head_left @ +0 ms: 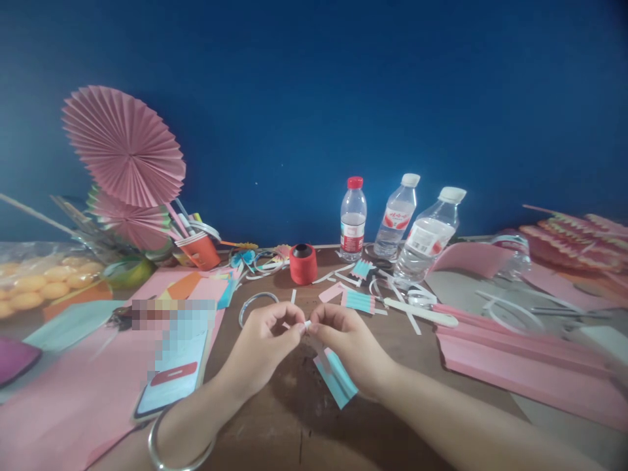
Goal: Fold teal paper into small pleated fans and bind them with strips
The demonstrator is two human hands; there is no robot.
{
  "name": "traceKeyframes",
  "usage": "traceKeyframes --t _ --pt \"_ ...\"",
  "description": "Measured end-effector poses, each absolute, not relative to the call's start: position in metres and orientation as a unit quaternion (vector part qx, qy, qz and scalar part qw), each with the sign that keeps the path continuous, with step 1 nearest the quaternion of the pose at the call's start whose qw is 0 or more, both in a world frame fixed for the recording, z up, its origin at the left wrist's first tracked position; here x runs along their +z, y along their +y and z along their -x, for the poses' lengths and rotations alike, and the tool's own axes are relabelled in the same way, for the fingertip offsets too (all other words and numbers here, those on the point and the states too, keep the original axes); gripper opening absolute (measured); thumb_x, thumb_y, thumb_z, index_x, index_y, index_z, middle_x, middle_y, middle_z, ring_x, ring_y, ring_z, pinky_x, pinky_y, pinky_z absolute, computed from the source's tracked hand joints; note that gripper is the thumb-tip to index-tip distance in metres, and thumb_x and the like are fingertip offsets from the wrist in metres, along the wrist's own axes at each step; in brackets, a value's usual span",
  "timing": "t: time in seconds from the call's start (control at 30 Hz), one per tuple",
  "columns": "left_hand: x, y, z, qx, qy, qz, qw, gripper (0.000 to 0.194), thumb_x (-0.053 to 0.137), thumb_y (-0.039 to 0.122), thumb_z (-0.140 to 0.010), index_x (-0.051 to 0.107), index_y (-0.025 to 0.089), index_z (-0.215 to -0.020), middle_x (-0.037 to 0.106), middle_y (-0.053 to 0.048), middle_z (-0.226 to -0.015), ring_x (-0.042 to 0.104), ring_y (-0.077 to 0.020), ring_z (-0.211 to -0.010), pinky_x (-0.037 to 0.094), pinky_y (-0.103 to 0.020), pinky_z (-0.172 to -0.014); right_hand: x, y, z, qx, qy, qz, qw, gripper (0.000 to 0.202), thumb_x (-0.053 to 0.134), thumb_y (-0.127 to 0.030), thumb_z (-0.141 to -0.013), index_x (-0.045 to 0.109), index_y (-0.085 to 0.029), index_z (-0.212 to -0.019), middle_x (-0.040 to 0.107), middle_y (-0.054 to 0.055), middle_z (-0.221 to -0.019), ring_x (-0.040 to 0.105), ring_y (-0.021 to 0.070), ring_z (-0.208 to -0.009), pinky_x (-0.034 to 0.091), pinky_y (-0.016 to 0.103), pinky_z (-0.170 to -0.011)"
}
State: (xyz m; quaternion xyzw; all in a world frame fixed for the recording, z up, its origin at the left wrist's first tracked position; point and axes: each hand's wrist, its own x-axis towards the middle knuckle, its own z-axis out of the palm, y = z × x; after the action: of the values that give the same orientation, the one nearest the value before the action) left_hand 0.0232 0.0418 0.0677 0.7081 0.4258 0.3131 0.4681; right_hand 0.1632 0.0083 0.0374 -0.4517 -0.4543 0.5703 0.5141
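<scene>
My left hand [272, 343] and my right hand [346, 343] meet over the middle of the brown table, thumbs and forefingers pinched. Between their fingertips is a small white strip [307, 323], perhaps of paper or tape; a pale tail [322, 356] hangs beneath my right hand. Below it lies a small light-blue folded paper [338, 386] with creases. Just beyond my right hand sits another blue folded paper piece [358, 301] with pink edges. A metal ring [249, 299] rests behind my left hand.
A red tape roll [303, 265] stands at the back, with bottles [352, 226] to its right. Scissors [422, 313] lie among paper scraps. Pink sheets [520, 366] cover the right. At left are a phone [176, 373], an orange cup [199, 248] and a pleated pink fan [127, 147].
</scene>
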Motion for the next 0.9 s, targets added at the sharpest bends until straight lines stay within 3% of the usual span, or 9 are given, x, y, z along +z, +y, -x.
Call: traceKeyframes --t 0.2,0.33,0.47,0.63,0.9 --pt "0.065 0.043 -0.022 0.307 0.442 -0.717 0.442 0.011 0.053 0.018 -0.072 0.053 0.019 -0.061 0.047 0.005 -0.055 0.041 -0.0105 -0.053 0.031 -0.021 -0.052 0.036 0.007 -0.163 0.522 -0.482 0.483 0.512 0.014 0.056 -0.029 -0.073 0.05 -0.018 -0.066 0.043 -0.005 -0.055 0.041 0.0088 -0.049 0.034 0.02 -0.044" --pt "0.066 0.045 -0.022 0.324 0.483 -0.71 0.398 0.01 0.054 0.022 -0.072 0.055 0.019 -0.062 0.051 0.003 -0.059 0.045 -0.0116 -0.056 0.033 -0.021 -0.053 0.036 0.0 -0.167 0.266 -0.607 0.498 0.559 0.013 0.056 -0.02 -0.075 0.056 -0.021 -0.087 0.055 0.003 -0.082 0.052 0.0164 -0.075 0.044 0.029 -0.065" --pt "0.067 0.043 -0.024 0.32 0.501 -0.709 0.38 0.011 0.056 0.025 -0.071 0.055 0.019 -0.062 0.05 0.004 -0.056 0.044 -0.011 -0.053 0.032 -0.02 -0.049 0.037 -0.003 -0.17 0.101 -0.727 0.462 0.498 0.015 0.046 -0.011 -0.079 0.058 -0.02 -0.082 0.056 0.005 -0.079 0.052 0.0178 -0.078 0.043 0.031 -0.071" --pt "0.063 0.039 -0.025 0.313 0.5 -0.716 0.373 0.013 0.054 0.027 -0.074 0.055 0.019 -0.064 0.049 0.004 -0.055 0.042 -0.0103 -0.049 0.031 -0.021 -0.046 0.039 -0.001 -0.167 0.071 -0.723 0.499 0.473 0.015 0.044 -0.014 -0.081 0.058 -0.018 -0.08 0.057 0.006 -0.076 0.053 0.0174 -0.075 0.043 0.029 -0.069" --pt "0.058 0.038 -0.022 0.288 0.482 -0.77 0.304 0.011 0.05 0.027 -0.078 0.056 0.021 -0.07 0.055 0.005 -0.063 0.048 -0.0116 -0.059 0.036 -0.022 -0.055 0.039 -0.001 -0.166 0.094 -0.695 0.521 0.488 0.011 0.049 -0.012 -0.078 0.055 -0.017 -0.071 0.055 0.001 -0.069 0.052 0.0133 -0.067 0.04 0.023 -0.064"
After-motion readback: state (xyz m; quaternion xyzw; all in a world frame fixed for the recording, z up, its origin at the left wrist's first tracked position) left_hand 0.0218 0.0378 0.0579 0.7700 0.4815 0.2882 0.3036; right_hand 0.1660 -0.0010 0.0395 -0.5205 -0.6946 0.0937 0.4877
